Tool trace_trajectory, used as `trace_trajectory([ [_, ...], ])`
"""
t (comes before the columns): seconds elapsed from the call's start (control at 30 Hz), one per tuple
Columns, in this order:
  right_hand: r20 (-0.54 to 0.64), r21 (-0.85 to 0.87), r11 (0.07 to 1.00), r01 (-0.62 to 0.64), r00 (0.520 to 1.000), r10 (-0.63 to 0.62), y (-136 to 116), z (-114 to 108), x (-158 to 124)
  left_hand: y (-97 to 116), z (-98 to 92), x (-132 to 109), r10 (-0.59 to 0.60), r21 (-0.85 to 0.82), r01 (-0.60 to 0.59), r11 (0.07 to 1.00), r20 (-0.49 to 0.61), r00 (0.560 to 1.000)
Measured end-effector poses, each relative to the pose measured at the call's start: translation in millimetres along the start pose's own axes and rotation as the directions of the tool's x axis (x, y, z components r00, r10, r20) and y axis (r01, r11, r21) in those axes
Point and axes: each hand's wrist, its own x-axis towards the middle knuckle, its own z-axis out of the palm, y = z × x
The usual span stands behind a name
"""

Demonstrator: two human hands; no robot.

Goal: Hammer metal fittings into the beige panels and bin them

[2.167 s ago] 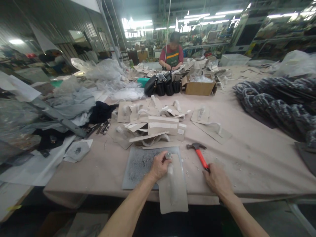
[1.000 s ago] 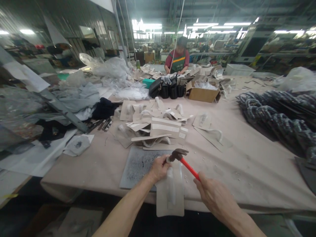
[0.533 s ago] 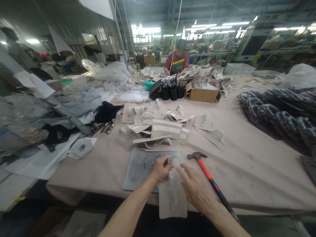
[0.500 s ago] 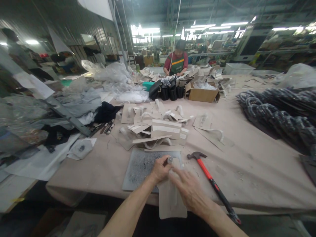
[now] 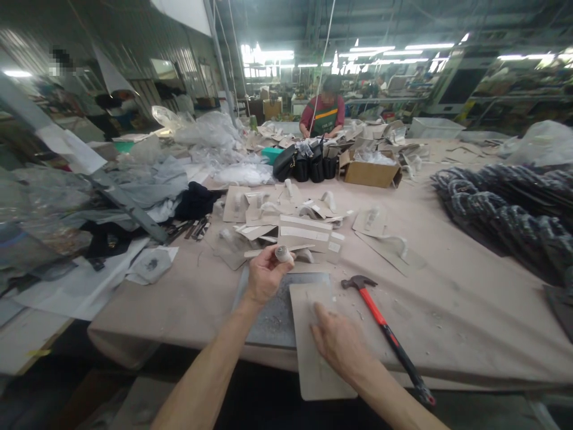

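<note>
My left hand is closed around a small white cylinder with a dark grey end, held up above the table. My right hand is over a flat beige panel with rounded corners; the index finger is stretched out on its face, the others partly bent, and the hand is slightly blurred. The panel's upper part overlaps a grey slab, and its lower end hangs past the table's front edge. To the right lies a claw hammer with a red and black handle.
Several beige panels with wrapped handles are piled behind the slab. Dark pieces with plastic-wrapped handles lie at right. Black bags and a cardboard box stand farther back. Across the table sits a person.
My left hand has moved up and left with the white cylinder, away from the panel. My right hand has stayed over the panel, whose lower end has swung slightly right.
</note>
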Motion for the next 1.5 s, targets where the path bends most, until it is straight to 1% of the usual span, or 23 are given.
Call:
trace_trajectory([
  [0.07,0.063,0.1,0.99,-0.1,0.994,0.094,-7,9,-1,-14,3.1,-7,-0.072,0.025,0.071,0.997,0.063,0.995],
  [0.17,0.122,0.186,0.96,-0.207,0.975,0.187,-18,23,0,-53,9.1,-19,-0.213,0.011,0.213,0.977,0.132,0.968],
  [0.3,0.165,0.333,0.896,-0.295,0.953,0.253,-25,31,3,-95,10.4,-32,-0.289,0.045,0.285,0.957,0.165,0.943],
  [0.4,0.186,0.459,0.82,-0.342,0.94,0.287,-28,34,6,-107,7.3,-39,-0.315,0.062,0.308,0.949,0.172,0.933],
  [0.6,0.182,0.637,0.688,-0.348,0.935,0.305,-24,42,7,-107,1.7,-42,-0.284,0.076,0.275,0.958,0.169,0.944],
  [0.67,0.135,0.636,0.686,-0.353,0.927,0.351,-10,41,6,-108,1.2,-43,-0.284,0.08,0.274,0.959,0.179,0.942],
  [0.73,0.024,0.579,0.728,-0.368,0.9,0.435,16,39,6,-109,1.1,-43,-0.287,0.073,0.278,0.958,0.185,0.94],
  [0.8,-0.113,0.448,0.798,-0.403,0.86,0.497,49,38,4,-110,1.4,-43,-0.289,0.074,0.279,0.957,0.188,0.939],
  [0.87,-0.205,0.237,0.854,-0.463,0.835,0.51,84,38,-1,-110,1.8,-43,-0.286,0.093,0.273,0.957,0.186,0.94],
  [0.9,-0.216,0.129,0.86,-0.494,0.833,0.51,100,38,-4,-110,2.1,-43,-0.284,0.106,0.269,0.957,0.185,0.941],
  [0.97,-0.154,-0.026,0.847,-0.532,0.839,0.522,124,41,-12,-109,2.8,-44,-0.277,0.133,0.255,0.958,0.186,0.943],
  [1.07,0.006,-0.046,0.838,-0.543,0.839,0.544,142,42,-20,-108,4.0,-45,-0.259,0.185,0.225,0.957,0.191,0.947],
  [1.13,0.106,0.087,0.809,-0.582,0.813,0.573,142,37,-21,-108,4.6,-46,-0.246,0.228,0.2,0.953,0.197,0.949],
  [1.17,0.186,0.237,0.751,-0.616,0.788,0.587,139,34,-21,-107,4.8,-46,-0.239,0.248,0.187,0.951,0.201,0.95],
  [1.2,0.291,0.412,0.644,-0.644,0.763,0.577,135,30,-20,-107,4.9,-46,-0.232,0.269,0.173,0.948,0.208,0.95],
  [1.27,0.48,0.682,0.339,-0.648,0.746,0.462,122,19,-18,-104,5.2,-47,-0.213,0.31,0.138,0.941,0.224,0.951],
  [1.3,0.531,0.752,0.184,-0.634,0.746,0.402,114,13,-17,-102,5.3,-48,-0.201,0.335,0.115,0.935,0.233,0.952],
  [1.33,0.55,0.789,0.065,-0.611,0.75,0.366,105,7,-16,-100,5.5,-48,-0.186,0.36,0.09,0.929,0.243,0.952],
  [1.37,0.546,0.811,0.003,-0.585,0.758,0.358,96,1,-16,-98,5.7,-49,-0.171,0.384,0.064,0.921,0.251,0.953],
  [1.4,0.52,0.829,-0.005,-0.559,0.769,0.371,87,-5,-17,-96,6.0,-49,-0.158,0.405,0.041,0.913,0.26,0.953],
  [1.43,0.461,0.859,0.03,-0.512,0.796,0.393,79,-12,-17,-95,6.2,-50,-0.148,0.423,0.023,0.906,0.265,0.953],
  [1.47,0.361,0.884,0.132,-0.448,0.834,0.417,71,-17,-18,-93,6.5,-50,-0.142,0.437,0.01,0.899,0.269,0.953],
  [1.5,0.218,0.882,0.298,-0.365,0.877,0.428,64,-22,-18,-93,6.7,-51,-0.139,0.447,0.003,0.895,0.272,0.952],
])
